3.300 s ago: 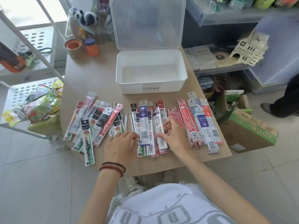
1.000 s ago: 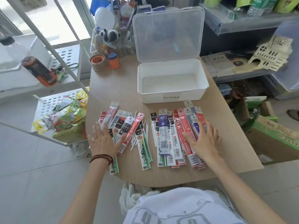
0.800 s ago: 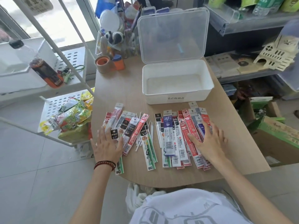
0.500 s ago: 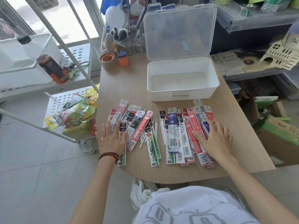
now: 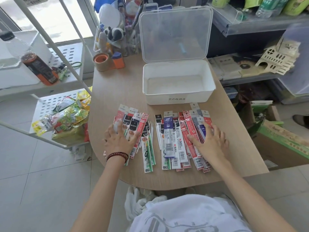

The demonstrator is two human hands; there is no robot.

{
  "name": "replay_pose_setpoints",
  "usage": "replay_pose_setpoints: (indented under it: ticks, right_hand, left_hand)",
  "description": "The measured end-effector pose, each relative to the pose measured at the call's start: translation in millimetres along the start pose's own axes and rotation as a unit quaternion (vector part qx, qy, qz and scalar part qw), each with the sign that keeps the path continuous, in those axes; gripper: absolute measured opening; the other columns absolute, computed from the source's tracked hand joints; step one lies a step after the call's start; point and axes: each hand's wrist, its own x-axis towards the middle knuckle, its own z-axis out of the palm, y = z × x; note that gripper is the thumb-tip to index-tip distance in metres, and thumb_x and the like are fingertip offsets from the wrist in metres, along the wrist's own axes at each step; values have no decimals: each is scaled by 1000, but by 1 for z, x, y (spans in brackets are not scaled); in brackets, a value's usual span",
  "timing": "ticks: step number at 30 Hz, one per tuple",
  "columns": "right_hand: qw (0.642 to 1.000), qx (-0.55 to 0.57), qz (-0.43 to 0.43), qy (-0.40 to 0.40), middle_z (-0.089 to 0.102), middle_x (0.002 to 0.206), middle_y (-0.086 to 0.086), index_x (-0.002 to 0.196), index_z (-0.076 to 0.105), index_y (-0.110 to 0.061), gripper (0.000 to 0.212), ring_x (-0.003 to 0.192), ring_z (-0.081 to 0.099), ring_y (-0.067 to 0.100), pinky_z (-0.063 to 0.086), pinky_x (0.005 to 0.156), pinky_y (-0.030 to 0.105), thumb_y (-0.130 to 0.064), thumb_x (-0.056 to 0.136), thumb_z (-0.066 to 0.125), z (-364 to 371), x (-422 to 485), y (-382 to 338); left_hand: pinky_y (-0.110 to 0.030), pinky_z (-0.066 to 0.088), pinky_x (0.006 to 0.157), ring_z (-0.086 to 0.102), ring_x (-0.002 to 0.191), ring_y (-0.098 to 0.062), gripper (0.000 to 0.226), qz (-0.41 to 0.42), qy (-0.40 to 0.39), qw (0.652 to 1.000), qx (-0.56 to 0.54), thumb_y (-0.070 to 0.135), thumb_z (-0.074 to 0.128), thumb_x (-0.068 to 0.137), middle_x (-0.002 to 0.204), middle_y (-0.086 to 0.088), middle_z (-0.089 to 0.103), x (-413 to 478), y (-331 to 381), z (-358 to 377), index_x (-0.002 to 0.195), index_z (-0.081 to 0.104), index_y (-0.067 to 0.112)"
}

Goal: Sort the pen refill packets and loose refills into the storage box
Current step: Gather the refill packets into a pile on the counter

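Note:
Pen refill packets lie in two heaps on the wooden table. My left hand rests flat, fingers spread, on the left heap of red, black and green packets. A few loose white refills lie at that heap's right edge. My right hand rests flat on the right heap of red, white and blue packets. The white storage box stands behind the heaps, empty, with its clear lid propped upright.
A tape roll and an orange-and-blue item stand at the table's back left, before a clear pen holder. A white rack with snack bags is left; shelves and a cardboard box are right.
Both hands have pushed the spread packets inward into two tighter heaps. The left heap has moved right and the gap between heaps has narrowed. The view has shifted.

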Motion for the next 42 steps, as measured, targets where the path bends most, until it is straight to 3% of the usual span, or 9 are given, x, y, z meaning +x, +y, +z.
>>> replay_pose_setpoints:
  ticks: [6, 16, 24, 29, 34, 38, 42]
  right_hand:
    - [1000, 12, -16, -13, 20, 159, 4, 154, 9, -34, 94, 142, 25, 28, 28, 113, 47, -83, 78, 34, 0, -2, 3]
    - [999, 14, -39, -1, 20, 159, 3, 153, 11, -35, 85, 142, 24, 26, 25, 114, 46, -77, 84, 37, 11, -6, 0]
    - [998, 39, -57, 13, 25, 157, 3, 153, 14, -35, 78, 139, 27, 25, 28, 111, 43, -74, 88, 30, 15, -10, -7]
    - [994, 69, -84, -15, 20, 157, 0, 152, 9, -39, 87, 138, 25, 23, 26, 112, 41, -80, 80, 35, 11, -11, -6]
    - [993, 94, -63, -17, 12, 160, 1, 153, 1, -40, 91, 143, 15, 24, 20, 116, 43, -78, 81, 40, 5, -11, 4]
    - [994, 97, -49, -14, 4, 163, -1, 153, 0, -39, 95, 148, 6, 24, 12, 119, 47, -82, 76, 34, 2, -8, 11]
    - [994, 81, -61, -41, -1, 163, -3, 152, -5, -43, 98, 148, 4, 24, 11, 120, 48, -87, 71, 29, 5, -7, 10]
  left_hand:
    - [-51, 33, 102, 29, 132, -35, 84, -30, -1, 1000, -4, 80, 21, 79, 146, -14, 26, -32, 43, 9, 144, 16, 27]
    - [-47, 34, 103, 29, 131, -30, 76, -27, 0, 999, -33, 72, 27, 84, 146, -11, 27, -63, 87, 20, 145, 18, 28]
    - [-42, 36, 103, 33, 125, -29, 77, 13, -8, 995, -94, 72, 34, 82, 141, -11, 32, -70, 100, 19, 143, 20, 27]
    - [-40, 38, 102, 39, 125, -26, 84, 44, -8, 992, -116, 77, 27, 79, 142, -9, 37, -71, 97, 18, 146, 12, 29]
    - [-44, 37, 107, 32, 137, -24, 89, 36, 8, 994, -106, 79, 28, 78, 152, -6, 26, -73, 88, 14, 149, 5, 29]
    - [-50, 27, 113, 20, 143, -27, 91, 15, 2, 997, -79, 80, 25, 77, 157, -5, 13, -74, 84, 12, 149, 3, 30]
    - [-51, 25, 112, 17, 144, -27, 96, 8, -20, 998, -65, 85, 22, 73, 158, -4, 13, -74, 86, 15, 149, 4, 29]
